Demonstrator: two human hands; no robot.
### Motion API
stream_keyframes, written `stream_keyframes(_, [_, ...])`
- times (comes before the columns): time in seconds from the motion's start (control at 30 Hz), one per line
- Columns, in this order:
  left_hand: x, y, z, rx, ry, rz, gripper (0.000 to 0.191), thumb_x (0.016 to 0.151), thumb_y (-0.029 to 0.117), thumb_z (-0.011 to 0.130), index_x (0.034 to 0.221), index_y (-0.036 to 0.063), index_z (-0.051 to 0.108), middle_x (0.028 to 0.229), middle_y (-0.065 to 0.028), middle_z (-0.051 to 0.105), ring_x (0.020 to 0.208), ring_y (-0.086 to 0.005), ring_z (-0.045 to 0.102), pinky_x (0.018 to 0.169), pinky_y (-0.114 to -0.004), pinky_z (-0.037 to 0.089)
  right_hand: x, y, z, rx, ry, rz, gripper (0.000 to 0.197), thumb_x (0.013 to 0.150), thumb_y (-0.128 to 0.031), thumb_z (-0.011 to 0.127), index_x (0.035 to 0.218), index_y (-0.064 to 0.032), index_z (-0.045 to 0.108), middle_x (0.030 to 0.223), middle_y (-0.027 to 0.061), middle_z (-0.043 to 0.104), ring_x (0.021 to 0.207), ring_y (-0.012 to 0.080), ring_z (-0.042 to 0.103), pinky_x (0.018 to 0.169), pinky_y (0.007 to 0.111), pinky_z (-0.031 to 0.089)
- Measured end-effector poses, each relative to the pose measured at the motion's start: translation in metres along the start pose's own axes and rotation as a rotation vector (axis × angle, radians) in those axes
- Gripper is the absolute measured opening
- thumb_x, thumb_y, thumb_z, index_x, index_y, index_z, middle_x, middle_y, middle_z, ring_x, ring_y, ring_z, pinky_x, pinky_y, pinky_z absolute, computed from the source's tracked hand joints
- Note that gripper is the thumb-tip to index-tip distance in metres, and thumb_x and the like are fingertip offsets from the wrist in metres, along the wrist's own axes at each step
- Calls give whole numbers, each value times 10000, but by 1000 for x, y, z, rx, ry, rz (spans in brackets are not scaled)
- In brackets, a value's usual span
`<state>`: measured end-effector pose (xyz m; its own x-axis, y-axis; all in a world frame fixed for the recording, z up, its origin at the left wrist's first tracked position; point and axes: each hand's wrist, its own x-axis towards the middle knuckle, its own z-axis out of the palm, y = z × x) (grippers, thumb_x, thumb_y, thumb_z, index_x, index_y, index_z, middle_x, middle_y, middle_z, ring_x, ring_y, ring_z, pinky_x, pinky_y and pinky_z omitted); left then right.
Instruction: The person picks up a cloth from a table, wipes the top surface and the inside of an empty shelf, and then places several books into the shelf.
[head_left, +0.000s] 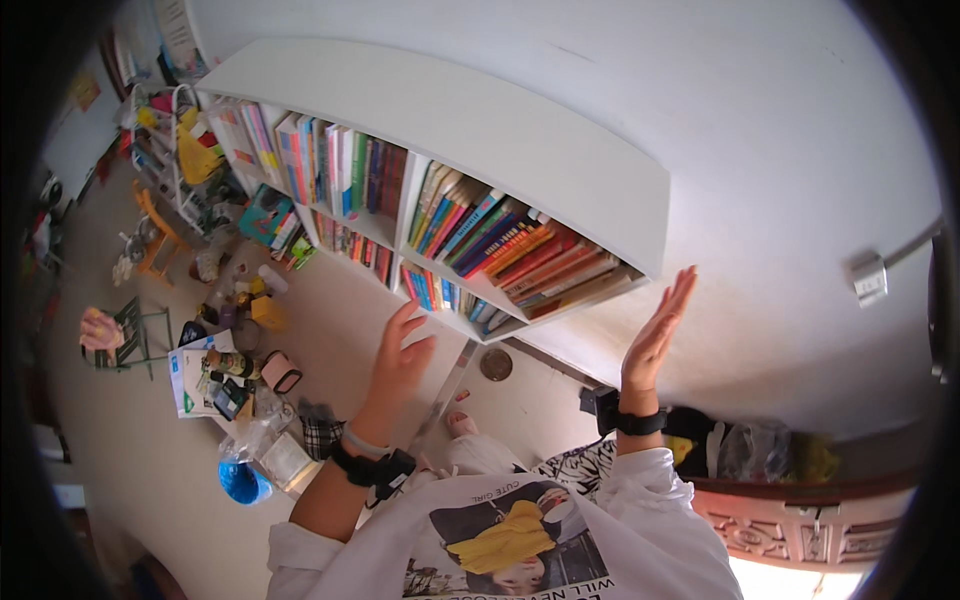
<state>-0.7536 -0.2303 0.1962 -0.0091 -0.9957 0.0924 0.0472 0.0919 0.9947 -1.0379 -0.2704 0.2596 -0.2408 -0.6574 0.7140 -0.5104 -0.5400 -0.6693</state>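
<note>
A white bookcase (480, 112) stands against the wall ahead, with books (517, 232) packed on its upper shelves and more books (352, 244) lower down. On the upper right, several of the books lean over. My left hand (403, 349), slightly blurred, is raised in front of the lower shelf with its fingers apart and nothing in it. My right hand (660, 330) is held up, palm turned inward, just off the bookcase's right end, and it is also empty. Each wrist wears a black strap with a small device.
Left on the floor are a blue bin (244, 482), papers (199, 382), bottles, bags and a green folding stool (139, 337). An orange wooden chair (157, 236) and a white rack (176, 150) stand farther back. At right is a carved wooden cabinet (795, 525). A round floor drain (496, 364) lies ahead.
</note>
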Motion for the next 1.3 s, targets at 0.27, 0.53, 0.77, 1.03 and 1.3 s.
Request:
stream_keyframes(0.27, [65,-4,53,474,109,288,1031,674,189,740,1377,7,8,1424,-228,55,1326,-354,97,1064,-410,173,34,1,37,34,102,-120,747,892,-569,171,1395,-25,72,1451,167,106,1340,294,114,1074,412,102])
stream_keyframes(0.53, [130,-16,65,536,299,269,1217,570,355,811,1368,-1,-36,1417,-244,-10,1324,-378,66,1062,-432,177,35,1,41,148,83,-98,704,898,-553,188,1394,-59,116,1446,155,124,1336,280,128,1094,421,76])
stream_keyframes(0.77, [141,-22,57,516,272,296,1292,511,457,813,1371,13,-43,1414,-250,17,1320,-386,76,1062,-433,181,34,9,36,130,46,-106,685,905,-533,195,1394,-61,110,1448,155,113,1337,285,128,1091,436,78])
stream_keyframes(1.03, [134,-36,62,618,321,376,1219,539,343,823,1372,6,-1,1406,-259,66,1303,-403,134,1053,-423,210,34,10,37,128,43,-98,679,909,-526,206,1396,-64,103,1448,153,114,1337,290,121,1090,429,92])
stream_keyframes(1.3, [128,-32,73,600,390,332,1116,550,242,824,1362,-4,99,1390,-226,134,1284,-363,202,1037,-389,270,34,7,35,119,36,-61,739,885,-582,202,1395,-56,108,1444,172,118,1330,299,145,1083,431,103])
